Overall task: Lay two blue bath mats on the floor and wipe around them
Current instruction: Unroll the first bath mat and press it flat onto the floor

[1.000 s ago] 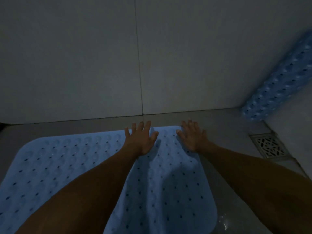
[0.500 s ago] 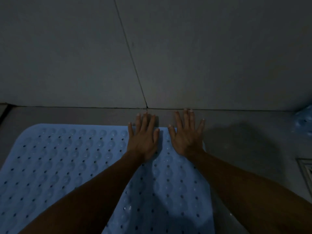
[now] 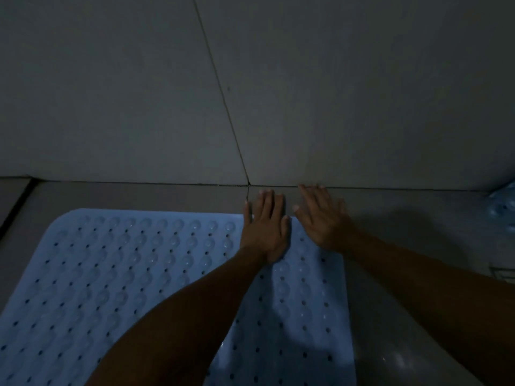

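On the grey tiled floor (image 3: 145,196), a pale blue rubber bath mat (image 3: 111,274) dotted with small holes and round bumps lies flat, its far edge near the grey tiled wall (image 3: 111,93). At the mat's far right corner the left hand (image 3: 264,232) presses palm down, grip wide, fingers spread past the edge onto the floor. Just beside it the right hand (image 3: 323,218) lies flat and splayed, fingertips at the wall. Far right, a second blue mat (image 3: 503,203) shows partly.
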